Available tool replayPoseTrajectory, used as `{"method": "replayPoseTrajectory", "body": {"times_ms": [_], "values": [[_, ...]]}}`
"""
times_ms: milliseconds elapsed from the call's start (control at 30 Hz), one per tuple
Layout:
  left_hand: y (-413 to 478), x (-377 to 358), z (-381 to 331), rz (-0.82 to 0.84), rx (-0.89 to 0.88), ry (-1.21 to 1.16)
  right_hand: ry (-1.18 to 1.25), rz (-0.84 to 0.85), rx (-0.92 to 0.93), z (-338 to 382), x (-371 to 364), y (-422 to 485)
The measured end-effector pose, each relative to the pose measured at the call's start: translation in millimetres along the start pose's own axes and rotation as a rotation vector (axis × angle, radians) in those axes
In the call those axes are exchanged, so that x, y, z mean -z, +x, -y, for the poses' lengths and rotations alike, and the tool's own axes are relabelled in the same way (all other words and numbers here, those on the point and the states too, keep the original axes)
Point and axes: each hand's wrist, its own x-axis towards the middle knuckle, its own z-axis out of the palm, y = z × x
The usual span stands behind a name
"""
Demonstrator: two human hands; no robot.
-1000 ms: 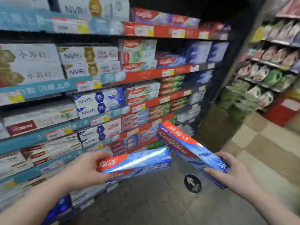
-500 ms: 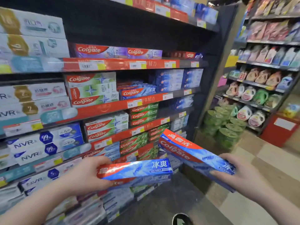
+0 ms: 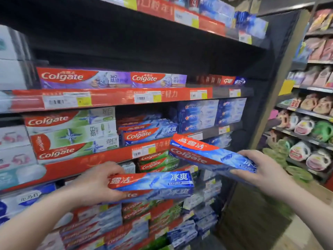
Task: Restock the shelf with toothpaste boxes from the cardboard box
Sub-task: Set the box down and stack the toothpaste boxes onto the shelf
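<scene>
Shop aisle, tiered shelving point(image 3: 144, 42) to left and ahead, second rack point(image 3: 313, 116) to right. Two blue-and-red Colgate toothpaste boxes in hand, both held clear of the shelving and in front of it. Lower toothpaste box point(image 3: 155, 183): roughly level, gripped at its left end by left hand point(image 3: 93, 184), fingers curled over the top edge, thumb beneath. Upper toothpaste box point(image 3: 203, 154): tilted, far end higher and pointing toward the shelving, gripped at its near end by right hand point(image 3: 261, 170), fingers wrapped over the top, thumb on the front face. Boxes close together; contact between them not determinable. Just behind the far end of the upper toothpaste box, stack of matching blue Colgate boxes point(image 3: 144, 132) on a middle tier, above red price strip point(image 3: 72, 167). Left of that stack, green-and-white Colgate boxes point(image 3: 72, 134); right of it, blue Crest boxes point(image 3: 198, 114). Under the strip, green Colgate boxes point(image 3: 156, 159). One tier up, purple Colgate boxes point(image 3: 108, 79) laid lengthwise in a row. Lower tiers packed with further boxes, too blurred to identify. Pouches and green containers on the right-hand rack, also blurred. Tiled floor point(image 3: 297, 233) at bottom right.
</scene>
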Motion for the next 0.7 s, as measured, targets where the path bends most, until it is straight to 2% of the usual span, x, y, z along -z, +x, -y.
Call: {"method": "replayPoseTrajectory", "body": {"times_ms": [233,467,700], "values": [[35,-4,-4,-0.166,0.036,0.024,0.058,0.136,0.263,-13,-36,134],[39,-17,-31,-0.316,0.305,-0.051,0.22,0.33,0.529,3,-83,232],[29,-31,-59,-0.409,0.522,-0.115,0.3,0.459,0.661,16,-122,267]]}}
